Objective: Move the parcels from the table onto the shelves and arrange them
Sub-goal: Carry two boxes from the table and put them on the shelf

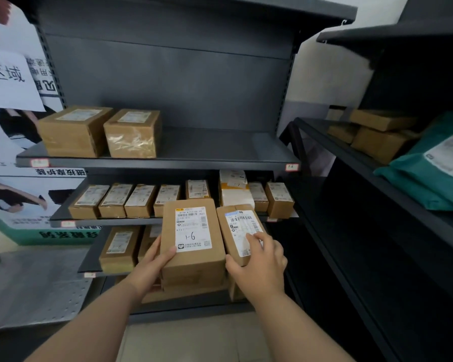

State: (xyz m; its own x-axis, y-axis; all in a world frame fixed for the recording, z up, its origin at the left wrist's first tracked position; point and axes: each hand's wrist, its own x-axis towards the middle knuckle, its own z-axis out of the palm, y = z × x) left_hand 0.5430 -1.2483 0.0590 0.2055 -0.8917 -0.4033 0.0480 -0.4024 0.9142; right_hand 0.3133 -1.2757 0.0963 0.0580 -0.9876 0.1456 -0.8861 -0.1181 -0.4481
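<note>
— Hands first: what does each one have?
— The left hand (154, 262) grips the bigger brown box (192, 262) by its left edge, with the thumb on top at the corner of the white label (192, 228) marked "1-6". The right hand (259, 262) grips the smaller box (239, 231), thumb at its near edge and fingers laid over its label.
— Do the two boxes touch?
— Their long edges run just beside each other. A thin gap shows at the far end; nearer the hands I cannot tell. More cardboard shows under the bigger box.
— Where are they against the shelves?
— In front of the middle and lower shelves, covering part of those front edges.
— And the open room?
— The top shelf (220, 147) carries two large boxes (75, 130) side by side at its left end, near the front edge. From there open board runs to the right post. The middle shelf (110, 222) is filled by a row of small boxes (139, 201), with a white padded parcel (233, 189) among them.
— On the right?
— A second shelf unit (351, 158) stands close, at an angle. A green bag (434, 165) hangs over its front edge.
</note>
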